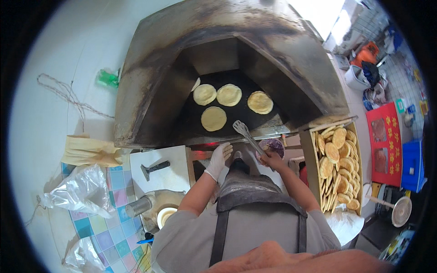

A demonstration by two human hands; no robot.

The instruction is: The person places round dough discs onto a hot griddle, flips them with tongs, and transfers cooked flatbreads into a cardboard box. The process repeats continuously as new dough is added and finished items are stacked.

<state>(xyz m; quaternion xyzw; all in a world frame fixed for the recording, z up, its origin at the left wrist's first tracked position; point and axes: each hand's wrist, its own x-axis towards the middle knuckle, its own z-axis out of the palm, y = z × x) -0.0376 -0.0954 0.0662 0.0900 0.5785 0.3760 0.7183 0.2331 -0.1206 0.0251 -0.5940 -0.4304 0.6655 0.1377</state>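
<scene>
My left hand (219, 160), in a white glove, hovers before the front edge of a hooded griddle with its fingers extended and nothing in it. Bare, my right hand (272, 160) grips the handle of metal tongs (246, 133), whose slotted head reaches over the edge of the black griddle plate (186, 119). On the plate lie several round flatbreads: a pale one (213, 118) nearest me, two (205, 94) (229, 95) side by side behind it, and a browner one (260, 102) to the right. Part of another flatbread (196, 84) shows at the back left.
A long box (359, 170) of stacked browned flatbreads stands at right. At left, a black-handled scraper (155, 168) lies on a white board (136, 162), with a metal cup (138, 206) and clear plastic bags (82, 194) nearby. Below the griddle edge sits a round container (277, 145).
</scene>
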